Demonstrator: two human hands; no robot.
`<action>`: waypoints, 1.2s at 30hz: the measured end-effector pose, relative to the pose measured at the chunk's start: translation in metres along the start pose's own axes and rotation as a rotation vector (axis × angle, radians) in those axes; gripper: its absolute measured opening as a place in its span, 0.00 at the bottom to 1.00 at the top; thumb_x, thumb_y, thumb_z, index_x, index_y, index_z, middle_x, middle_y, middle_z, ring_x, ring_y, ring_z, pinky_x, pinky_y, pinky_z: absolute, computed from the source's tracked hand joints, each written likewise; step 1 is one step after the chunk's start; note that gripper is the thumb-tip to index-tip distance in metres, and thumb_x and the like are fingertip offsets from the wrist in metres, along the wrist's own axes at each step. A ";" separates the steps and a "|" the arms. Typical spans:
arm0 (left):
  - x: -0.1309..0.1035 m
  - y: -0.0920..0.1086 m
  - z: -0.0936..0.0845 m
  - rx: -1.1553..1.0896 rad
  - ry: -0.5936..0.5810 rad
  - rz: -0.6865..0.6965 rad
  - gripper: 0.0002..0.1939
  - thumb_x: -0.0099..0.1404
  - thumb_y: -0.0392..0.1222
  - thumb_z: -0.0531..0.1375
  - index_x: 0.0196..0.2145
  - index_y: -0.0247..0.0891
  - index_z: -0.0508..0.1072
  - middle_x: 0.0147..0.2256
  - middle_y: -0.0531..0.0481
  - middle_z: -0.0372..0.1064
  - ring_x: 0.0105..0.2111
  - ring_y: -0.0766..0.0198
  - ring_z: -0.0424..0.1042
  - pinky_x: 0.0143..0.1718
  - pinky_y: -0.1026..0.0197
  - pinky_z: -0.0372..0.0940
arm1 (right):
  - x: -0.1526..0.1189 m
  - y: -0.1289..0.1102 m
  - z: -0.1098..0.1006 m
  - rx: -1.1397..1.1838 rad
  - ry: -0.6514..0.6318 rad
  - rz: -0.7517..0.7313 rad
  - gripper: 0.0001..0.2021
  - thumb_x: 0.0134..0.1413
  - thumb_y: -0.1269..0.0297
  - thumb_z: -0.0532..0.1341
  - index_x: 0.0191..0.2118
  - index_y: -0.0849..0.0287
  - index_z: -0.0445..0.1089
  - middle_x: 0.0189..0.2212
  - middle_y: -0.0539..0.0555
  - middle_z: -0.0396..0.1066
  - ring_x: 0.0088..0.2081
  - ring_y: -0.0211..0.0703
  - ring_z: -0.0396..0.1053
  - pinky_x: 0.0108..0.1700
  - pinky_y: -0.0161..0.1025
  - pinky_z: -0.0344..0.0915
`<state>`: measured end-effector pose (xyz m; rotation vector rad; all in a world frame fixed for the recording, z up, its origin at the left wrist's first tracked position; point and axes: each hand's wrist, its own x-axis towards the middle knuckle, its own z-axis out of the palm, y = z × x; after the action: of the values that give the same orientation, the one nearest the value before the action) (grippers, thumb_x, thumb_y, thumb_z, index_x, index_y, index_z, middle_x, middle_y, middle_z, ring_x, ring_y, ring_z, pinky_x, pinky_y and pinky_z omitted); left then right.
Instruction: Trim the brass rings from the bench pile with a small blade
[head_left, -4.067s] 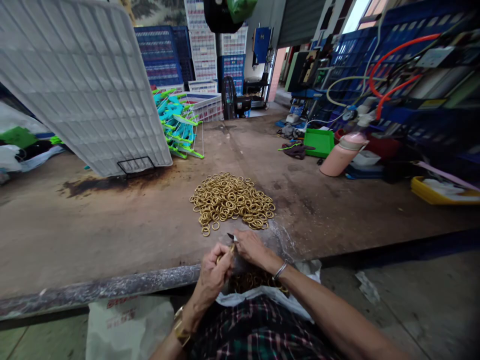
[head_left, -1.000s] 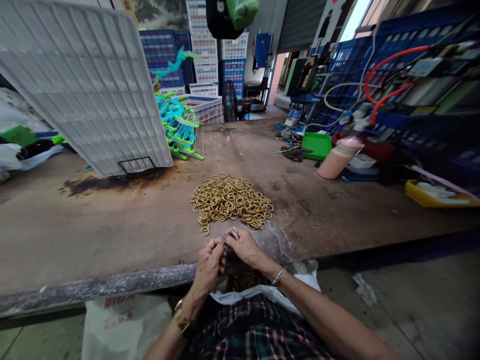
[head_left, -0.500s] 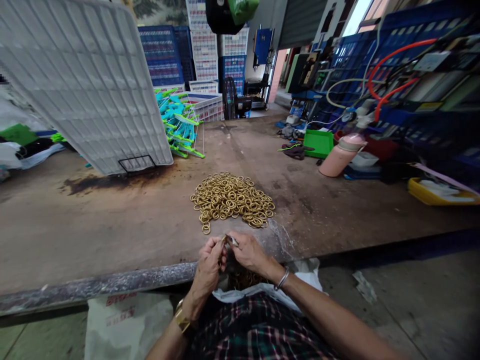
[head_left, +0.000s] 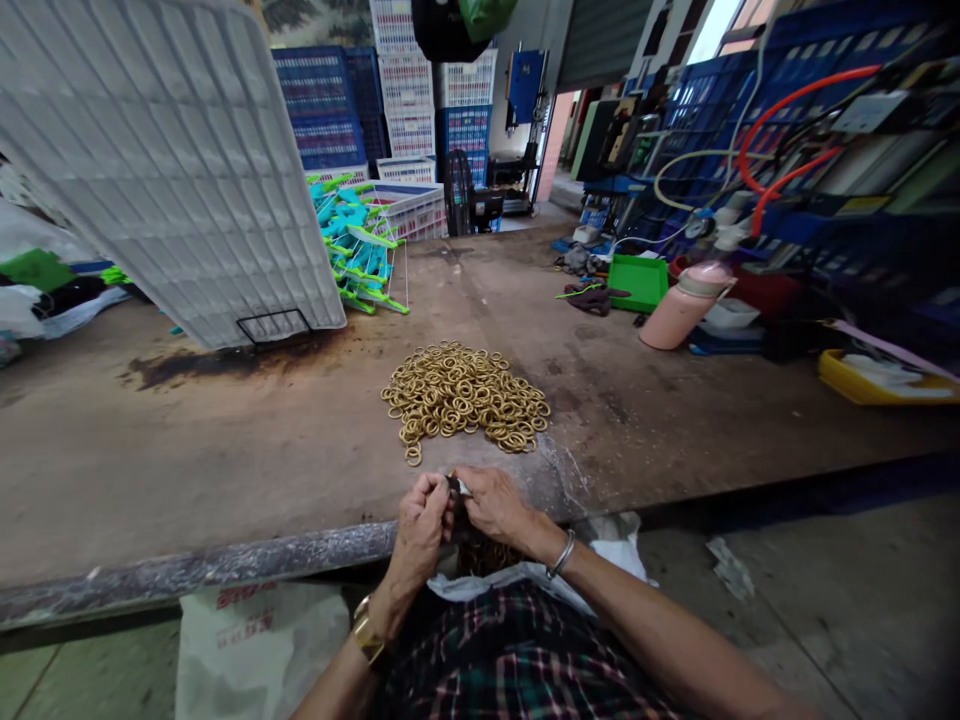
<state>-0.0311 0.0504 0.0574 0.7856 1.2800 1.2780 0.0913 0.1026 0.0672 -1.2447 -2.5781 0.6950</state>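
Ring pile point(head_left: 465, 395) is sitting on the counter point(head_left: 300, 440) and serving as landmark. On its near side, the left hand point(head_left: 421, 525) is closing its fingertips in a pinch, apparently on a small ring point(head_left: 450, 477); the exact contact is hidden. The right hand point(head_left: 499, 505) is curling closed round a small dark-tipped tool point(head_left: 459, 486), its tip pointing towards the left fingers.

Risks (judged): the tip could be skidding off a smooth, curved surface and nicking the left fingers, cause being the narrow gap. A loosening pinch could be dropping the ring into the dark rings point(head_left: 484, 557), nearer the person than the pile. A sleeve-free forearm could be brushing strays point(head_left: 413, 455) at the pile's near-left edge.

Materials: pile rings are showing dull gold, round and apparently smooth. White bag point(head_left: 491, 582), nearer than the pile, is creasing softly. Left of the pile, the grey-white panel point(head_left: 187, 180) is leaning, ribbed. Counter is looking scuffed, brown, stained.
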 end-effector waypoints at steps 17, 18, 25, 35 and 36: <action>-0.010 0.009 -0.002 0.104 -0.020 0.025 0.19 0.55 0.57 0.56 0.23 0.38 0.60 0.15 0.60 0.55 0.13 0.75 0.53 0.14 0.71 0.50 | 0.006 -0.002 -0.003 -0.052 -0.090 0.042 0.12 0.47 0.74 0.50 0.36 0.61 0.68 0.27 0.57 0.72 0.27 0.40 0.66 0.27 0.34 0.49; -0.014 0.011 -0.002 0.106 -0.039 0.024 0.18 0.55 0.56 0.56 0.23 0.38 0.60 0.15 0.60 0.55 0.14 0.75 0.53 0.14 0.71 0.50 | 0.008 0.000 -0.001 -0.075 -0.092 0.057 0.12 0.48 0.74 0.50 0.36 0.61 0.68 0.27 0.58 0.72 0.28 0.41 0.66 0.27 0.35 0.49; -0.034 0.035 0.003 -0.220 -0.215 -0.073 0.15 0.57 0.51 0.58 0.24 0.38 0.61 0.19 0.58 0.58 0.15 0.75 0.55 0.13 0.71 0.49 | 0.035 0.012 0.007 -0.180 -0.002 0.062 0.12 0.48 0.73 0.50 0.39 0.63 0.65 0.30 0.59 0.72 0.30 0.43 0.68 0.29 0.35 0.52; -0.022 0.018 -0.027 -0.577 -0.042 -0.182 0.13 0.53 0.46 0.62 0.31 0.37 0.64 0.24 0.55 0.64 0.16 0.76 0.57 0.14 0.72 0.47 | 0.087 -0.016 0.005 -0.312 0.065 -0.034 0.19 0.55 0.73 0.46 0.53 0.55 0.55 0.40 0.58 0.69 0.37 0.46 0.69 0.35 0.37 0.57; -0.022 0.017 -0.029 -0.609 -0.036 -0.196 0.13 0.52 0.45 0.63 0.33 0.37 0.65 0.24 0.55 0.64 0.16 0.76 0.57 0.14 0.72 0.47 | 0.090 -0.018 0.004 -0.340 0.055 -0.021 0.17 0.56 0.72 0.45 0.51 0.54 0.57 0.39 0.58 0.70 0.36 0.46 0.69 0.34 0.37 0.57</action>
<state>-0.0590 0.0265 0.0728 0.2411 0.8387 1.3800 0.0209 0.1616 0.0696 -1.3024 -2.7367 0.2166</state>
